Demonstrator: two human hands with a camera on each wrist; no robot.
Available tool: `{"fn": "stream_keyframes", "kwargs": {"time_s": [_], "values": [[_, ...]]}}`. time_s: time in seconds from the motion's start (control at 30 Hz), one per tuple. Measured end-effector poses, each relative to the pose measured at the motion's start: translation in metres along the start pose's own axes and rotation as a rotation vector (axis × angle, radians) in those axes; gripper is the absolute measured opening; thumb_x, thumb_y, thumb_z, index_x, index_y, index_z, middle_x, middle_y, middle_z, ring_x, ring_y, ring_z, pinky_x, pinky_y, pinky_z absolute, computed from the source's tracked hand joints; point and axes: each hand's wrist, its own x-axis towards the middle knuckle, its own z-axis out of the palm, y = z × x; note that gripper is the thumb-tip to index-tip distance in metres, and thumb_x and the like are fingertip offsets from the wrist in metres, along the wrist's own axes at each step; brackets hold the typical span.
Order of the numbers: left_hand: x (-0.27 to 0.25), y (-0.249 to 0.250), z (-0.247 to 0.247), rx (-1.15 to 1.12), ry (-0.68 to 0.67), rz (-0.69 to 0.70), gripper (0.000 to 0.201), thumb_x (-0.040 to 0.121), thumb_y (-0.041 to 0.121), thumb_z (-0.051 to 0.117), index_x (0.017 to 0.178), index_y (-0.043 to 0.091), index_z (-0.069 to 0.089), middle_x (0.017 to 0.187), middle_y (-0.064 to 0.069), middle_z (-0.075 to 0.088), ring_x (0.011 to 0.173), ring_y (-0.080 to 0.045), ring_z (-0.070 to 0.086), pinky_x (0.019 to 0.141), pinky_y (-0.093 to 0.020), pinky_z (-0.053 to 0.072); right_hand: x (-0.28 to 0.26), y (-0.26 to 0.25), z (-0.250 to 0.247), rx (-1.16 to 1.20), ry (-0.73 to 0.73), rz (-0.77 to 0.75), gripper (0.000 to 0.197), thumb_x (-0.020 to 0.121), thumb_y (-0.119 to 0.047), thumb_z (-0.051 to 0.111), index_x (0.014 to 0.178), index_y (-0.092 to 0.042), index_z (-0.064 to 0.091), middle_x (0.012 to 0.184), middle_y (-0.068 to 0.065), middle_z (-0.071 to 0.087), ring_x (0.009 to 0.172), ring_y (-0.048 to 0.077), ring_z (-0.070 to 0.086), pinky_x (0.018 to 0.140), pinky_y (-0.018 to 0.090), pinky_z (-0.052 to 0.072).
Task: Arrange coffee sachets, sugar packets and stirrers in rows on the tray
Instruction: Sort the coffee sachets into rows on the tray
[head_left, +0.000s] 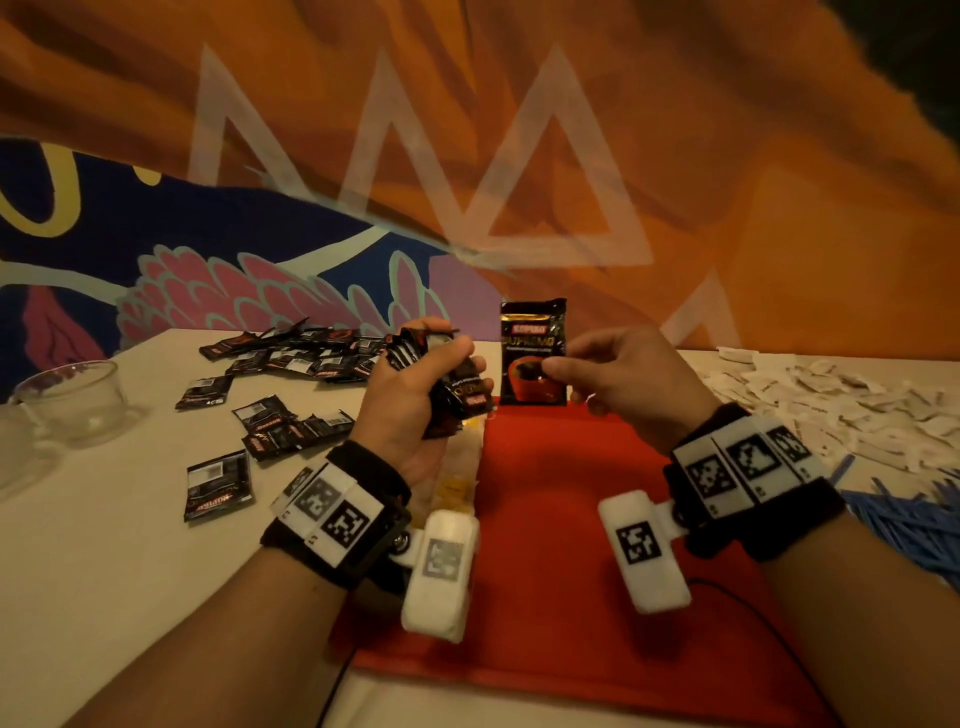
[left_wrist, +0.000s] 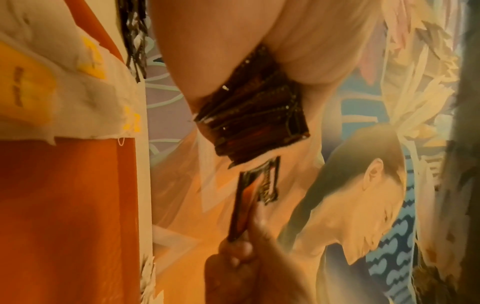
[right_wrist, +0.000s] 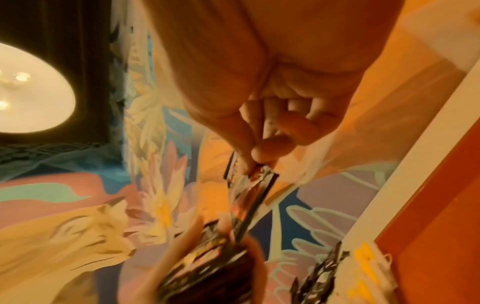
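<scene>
Left hand (head_left: 415, 384) grips stacked sachets (head_left: 447, 384); right hand (head_left: 623, 369) pinches one sachet (head_left: 532, 353) above tray's (head_left: 561, 519) far edge.

The tray (head_left: 561, 519) lies mid-counter (head_left: 104, 571). Left of it loose coffee sachets (head_left: 291, 358) lie scattered, a glass cup (head_left: 72, 400) farther left. Right of it lie what seem sugar packets (head_left: 831, 405), with stirrers (head_left: 914, 519) nearer.
</scene>
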Motion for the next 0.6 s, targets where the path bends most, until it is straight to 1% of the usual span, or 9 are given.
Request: {"fn": "stream_keyframes", "kwargs": {"time_s": [0.1,0.17,0.2,0.3,0.4,0.43,0.47,0.53,0.6], "values": [[0.007,0.004,-0.013,-0.114,0.053,-0.059,0.022,0.082,0.005,0.069,0.1,0.014,0.06,0.087,-0.008,0.062,0.078,-0.021,0.064,0.069,-0.037,0.056,0.029,0.009,-0.006,-0.07,0.007,0.188,0.005,0.087,-0.011,0.072,0.085,-0.007,0.069,0.069,0.005,0.066,0.053,0.007,0.059,0.049,0.023,0.041],[0.01,0.006,-0.018,-0.124,0.084,-0.093,0.034,0.082,0.007,0.07,0.113,0.011,0.055,0.088,-0.01,0.061,0.079,-0.022,0.064,0.071,-0.037,0.057,0.048,0.021,-0.004,-0.174,-0.045,0.325,0.008,0.088,-0.012,0.071,0.086,-0.006,0.069,0.073,0.007,0.069,0.058,0.012,0.06,0.05,0.023,0.041],[0.011,0.006,-0.02,-0.126,0.091,-0.103,0.041,0.081,0.008,0.071,0.117,0.012,0.052,0.088,-0.01,0.061,0.079,-0.022,0.064,0.071,-0.036,0.058,0.057,0.029,-0.001,-0.287,-0.081,0.372,0.013,0.089,-0.016,0.072,0.089,-0.003,0.071,0.078,0.01,0.072,0.062,0.015,0.059,0.054,0.026,0.043],[0.013,0.007,-0.023,-0.158,0.089,-0.117,0.05,0.077,0.009,0.075,0.12,0.012,0.05,0.089,-0.01,0.061,0.079,-0.021,0.065,0.071,-0.036,0.058,0.072,0.046,0.013,-0.586,-0.123,0.447,0.03,0.083,-0.031,0.077,0.098,-0.005,0.074,0.096,0.009,0.076,0.075,0.019,0.062,0.067,0.029,0.045],[0.015,0.007,-0.026,-0.189,0.1,-0.123,0.042,0.077,0.008,0.074,0.114,0.011,0.054,0.088,-0.009,0.063,0.077,-0.019,0.067,0.071,-0.035,0.058,0.079,0.05,0.026,-0.64,-0.096,0.478,0.034,0.079,-0.034,0.081,0.099,-0.008,0.073,0.1,0.008,0.074,0.094,0.023,0.069,0.068,0.029,0.048],[0.016,0.007,-0.027,-0.197,0.099,-0.127,0.04,0.078,0.008,0.073,0.113,0.01,0.055,0.088,-0.009,0.063,0.077,-0.018,0.067,0.071,-0.035,0.058,0.08,0.048,0.03,-0.636,-0.105,0.487,0.033,0.079,-0.033,0.081,0.098,-0.007,0.073,0.098,0.007,0.074,0.092,0.021,0.069,0.067,0.028,0.048],[0.016,0.008,-0.027,-0.202,0.094,-0.131,0.04,0.078,0.008,0.073,0.113,0.01,0.055,0.088,-0.009,0.063,0.077,-0.018,0.067,0.071,-0.035,0.058,0.08,0.047,0.033,-0.628,-0.124,0.491,0.031,0.08,-0.032,0.081,0.096,-0.007,0.073,0.091,0.006,0.074,0.082,0.018,0.069,0.063,0.026,0.048],[0.016,0.009,-0.027,-0.2,0.093,-0.138,0.044,0.077,0.009,0.074,0.116,0.009,0.055,0.089,-0.009,0.064,0.078,-0.019,0.067,0.071,-0.034,0.057,0.081,0.044,0.039,-0.591,-0.17,0.526,0.022,0.083,-0.027,0.079,0.087,-0.008,0.07,0.067,0.001,0.071,0.053,0.01,0.062,0.05,0.022,0.043],[0.015,0.01,-0.025,-0.184,0.099,-0.14,0.04,0.076,0.01,0.073,0.112,0.008,0.056,0.087,-0.009,0.064,0.076,-0.019,0.067,0.07,-0.034,0.058,0.081,0.043,0.043,-0.523,-0.184,0.57,0.017,0.086,-0.019,0.076,0.081,-0.007,0.066,0.051,0.001,0.065,0.036,0.008,0.057,0.04,0.018,0.041]]}}
